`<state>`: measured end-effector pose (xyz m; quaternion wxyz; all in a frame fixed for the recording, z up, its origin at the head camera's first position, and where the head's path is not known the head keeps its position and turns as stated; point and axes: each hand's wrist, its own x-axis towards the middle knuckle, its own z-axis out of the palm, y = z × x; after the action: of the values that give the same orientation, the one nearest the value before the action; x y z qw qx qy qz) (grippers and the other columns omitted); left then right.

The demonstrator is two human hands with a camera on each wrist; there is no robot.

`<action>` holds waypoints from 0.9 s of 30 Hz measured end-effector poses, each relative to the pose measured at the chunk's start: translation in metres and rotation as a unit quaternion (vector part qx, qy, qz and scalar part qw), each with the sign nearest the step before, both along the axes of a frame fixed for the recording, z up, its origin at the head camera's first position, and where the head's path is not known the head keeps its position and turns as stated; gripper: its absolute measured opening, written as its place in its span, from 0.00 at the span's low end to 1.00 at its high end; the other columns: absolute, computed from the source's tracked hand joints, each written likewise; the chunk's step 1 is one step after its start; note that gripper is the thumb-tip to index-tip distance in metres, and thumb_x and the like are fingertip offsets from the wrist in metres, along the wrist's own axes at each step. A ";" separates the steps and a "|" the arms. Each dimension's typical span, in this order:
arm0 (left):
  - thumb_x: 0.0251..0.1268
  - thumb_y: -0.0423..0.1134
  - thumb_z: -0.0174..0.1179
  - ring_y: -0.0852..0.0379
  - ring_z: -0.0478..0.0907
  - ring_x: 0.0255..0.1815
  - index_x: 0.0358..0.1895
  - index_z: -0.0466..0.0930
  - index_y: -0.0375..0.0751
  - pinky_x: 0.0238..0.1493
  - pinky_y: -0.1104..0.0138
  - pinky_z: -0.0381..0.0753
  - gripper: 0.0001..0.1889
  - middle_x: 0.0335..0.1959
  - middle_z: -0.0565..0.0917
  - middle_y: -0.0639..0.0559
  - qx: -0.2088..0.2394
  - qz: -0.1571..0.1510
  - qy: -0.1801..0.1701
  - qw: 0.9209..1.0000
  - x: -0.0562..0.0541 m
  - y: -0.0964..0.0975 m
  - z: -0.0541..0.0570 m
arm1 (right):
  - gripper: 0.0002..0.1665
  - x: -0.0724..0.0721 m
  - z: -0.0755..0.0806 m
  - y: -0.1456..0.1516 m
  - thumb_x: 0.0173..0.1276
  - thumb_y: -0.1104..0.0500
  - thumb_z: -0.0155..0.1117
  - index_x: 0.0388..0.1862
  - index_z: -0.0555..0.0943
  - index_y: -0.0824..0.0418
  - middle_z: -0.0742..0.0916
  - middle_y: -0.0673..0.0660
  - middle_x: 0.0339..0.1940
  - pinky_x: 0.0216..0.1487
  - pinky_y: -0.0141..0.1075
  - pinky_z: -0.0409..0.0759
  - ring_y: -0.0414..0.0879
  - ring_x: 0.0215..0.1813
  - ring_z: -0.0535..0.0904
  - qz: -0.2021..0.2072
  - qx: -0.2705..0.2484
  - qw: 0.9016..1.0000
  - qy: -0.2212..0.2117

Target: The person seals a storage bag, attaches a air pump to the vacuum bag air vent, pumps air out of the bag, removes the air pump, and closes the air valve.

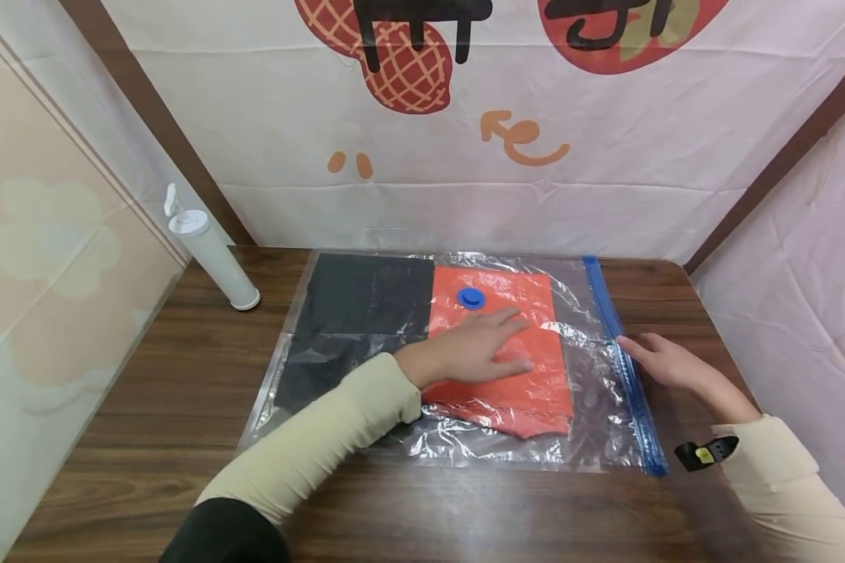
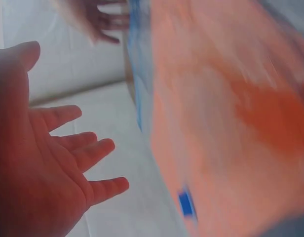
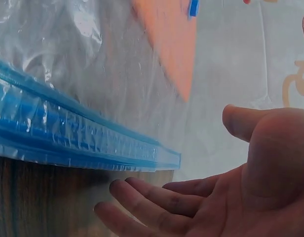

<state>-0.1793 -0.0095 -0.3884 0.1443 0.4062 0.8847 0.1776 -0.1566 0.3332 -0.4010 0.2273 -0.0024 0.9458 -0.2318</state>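
A clear plastic storage bag (image 1: 598, 399) lies flat on the table, with a blue zip strip (image 1: 630, 391) along its right edge. Inside it are a dark folded piece (image 1: 366, 293) on the left and an orange-red folded piece (image 1: 493, 403) beside it. A round blue valve (image 1: 471, 298) sits over the orange-red piece. My left hand (image 1: 475, 348) is over that piece, fingers spread; the left wrist view shows its palm (image 2: 48, 168) apart from the bag. My right hand (image 1: 672, 366) is beside the zip strip with fingers extended, holding nothing in the right wrist view.
A whitish translucent cylinder (image 1: 218, 262) with a white top stands at the table's back left. Printed fabric walls (image 1: 429, 211) enclose the back and sides. The wooden table (image 1: 148, 407) extends around the bag.
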 end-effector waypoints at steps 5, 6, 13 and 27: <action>0.75 0.67 0.47 0.55 0.45 0.83 0.83 0.48 0.52 0.79 0.45 0.49 0.42 0.83 0.52 0.49 -0.003 -0.035 -0.023 0.999 0.021 0.034 -0.005 | 0.56 -0.001 -0.005 0.004 0.82 0.32 0.32 0.71 0.52 0.89 0.67 0.89 0.65 0.58 0.65 0.75 0.80 0.64 0.69 -0.018 -0.023 0.999 -0.017; 0.75 0.68 0.47 0.55 0.45 0.83 0.83 0.48 0.52 0.79 0.45 0.48 0.42 0.83 0.52 0.50 -0.006 -0.042 -0.026 0.999 0.025 0.040 -0.007 | 0.56 -0.001 -0.005 0.005 0.82 0.32 0.32 0.71 0.52 0.89 0.68 0.89 0.64 0.56 0.63 0.77 0.79 0.63 0.71 -0.024 -0.033 0.999 -0.024; 0.72 0.73 0.45 0.60 0.46 0.82 0.82 0.52 0.56 0.79 0.50 0.48 0.42 0.83 0.52 0.55 -0.048 -0.060 -0.026 0.997 0.043 0.075 -0.022 | 0.55 -0.001 -0.011 0.005 0.83 0.34 0.34 0.71 0.51 0.89 0.70 0.88 0.62 0.51 0.58 0.83 0.77 0.61 0.74 -0.054 -0.081 0.994 -0.044; 0.68 0.75 0.47 0.56 0.31 0.84 0.84 0.42 0.55 0.81 0.54 0.36 0.49 0.85 0.39 0.53 -0.160 -0.085 0.004 0.983 0.057 0.086 -0.053 | 0.55 -0.002 -0.016 0.007 0.82 0.32 0.32 0.72 0.51 0.87 0.72 0.84 0.61 0.52 0.54 0.84 0.74 0.63 0.73 -0.094 -0.148 0.983 -0.061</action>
<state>-0.1220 0.0764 -0.4419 0.2183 0.4522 0.8646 0.0187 -0.1590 0.3400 -0.4172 0.2587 0.0668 0.8815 -0.3893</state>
